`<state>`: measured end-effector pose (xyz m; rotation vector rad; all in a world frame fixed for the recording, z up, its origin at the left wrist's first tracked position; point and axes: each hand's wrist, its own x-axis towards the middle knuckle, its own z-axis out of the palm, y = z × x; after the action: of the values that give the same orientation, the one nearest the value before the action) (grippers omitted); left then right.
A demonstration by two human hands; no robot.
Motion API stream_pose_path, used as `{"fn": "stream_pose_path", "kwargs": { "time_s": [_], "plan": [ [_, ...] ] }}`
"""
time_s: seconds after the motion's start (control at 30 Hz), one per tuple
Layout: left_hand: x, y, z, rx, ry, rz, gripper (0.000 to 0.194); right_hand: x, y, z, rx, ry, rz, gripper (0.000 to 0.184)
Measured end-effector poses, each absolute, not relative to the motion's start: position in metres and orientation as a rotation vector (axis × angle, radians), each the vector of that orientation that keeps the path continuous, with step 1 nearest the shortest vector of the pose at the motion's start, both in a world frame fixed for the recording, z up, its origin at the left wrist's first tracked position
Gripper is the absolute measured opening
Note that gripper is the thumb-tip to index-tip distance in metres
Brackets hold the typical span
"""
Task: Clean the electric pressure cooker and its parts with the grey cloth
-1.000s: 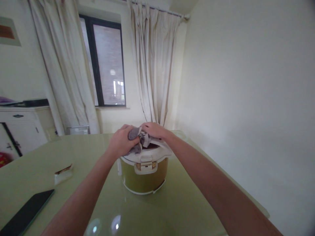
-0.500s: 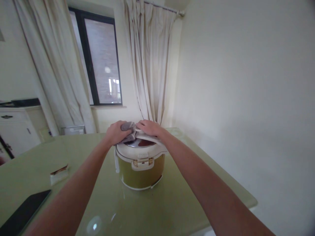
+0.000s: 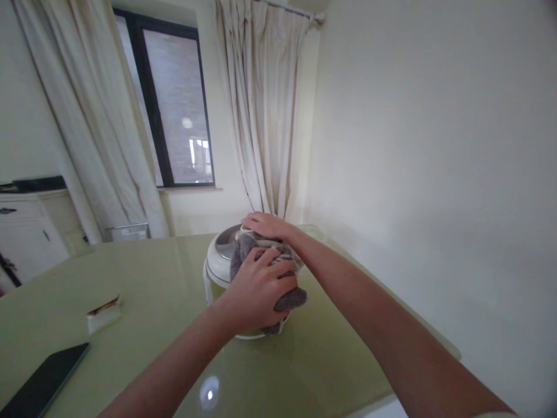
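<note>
Your left hand (image 3: 261, 288) has swept one gray cloth (image 3: 292, 299) rightward across one cooker (image 3: 219, 267), centre frame, clutching it; your right hand (image 3: 266, 225) is atop the cooker, grip unclear. One dark device (image 3: 46, 380) and one packet (image 3: 104, 317) lie lower left.

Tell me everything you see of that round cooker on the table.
The round white-and-green cooker stands upright on the glossy pale-green table. Its white, plastic-looking lid, apparently shut, has a silvery, metal-looking top; the body is green above a white base rim. The bare left hand holds a crumpled, fuzzy grey cloth against its front, hiding much of it; the bare right hand rests on top.
</note>
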<state>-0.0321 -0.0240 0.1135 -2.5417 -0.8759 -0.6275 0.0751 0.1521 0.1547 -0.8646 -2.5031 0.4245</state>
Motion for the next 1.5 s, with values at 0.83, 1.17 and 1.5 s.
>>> {"fn": "stream_pose_path", "kwargs": {
  "time_s": [0.83,1.17,1.5],
  "plan": [
    [-0.050,-0.031,0.098,-2.515,-0.964,-0.848,0.036,0.083,0.162,0.156,-0.674,-2.555,0.537,0.044],
    [-0.152,0.067,0.116,-2.179,-1.692,-1.496,0.039,0.085,0.160,0.157,-0.796,-2.513,0.523,0.052],
    [-0.186,0.039,-0.018,-1.708,-2.184,-2.158,0.044,0.084,0.156,0.159,-0.863,-2.509,0.424,0.050]
  ]
}}
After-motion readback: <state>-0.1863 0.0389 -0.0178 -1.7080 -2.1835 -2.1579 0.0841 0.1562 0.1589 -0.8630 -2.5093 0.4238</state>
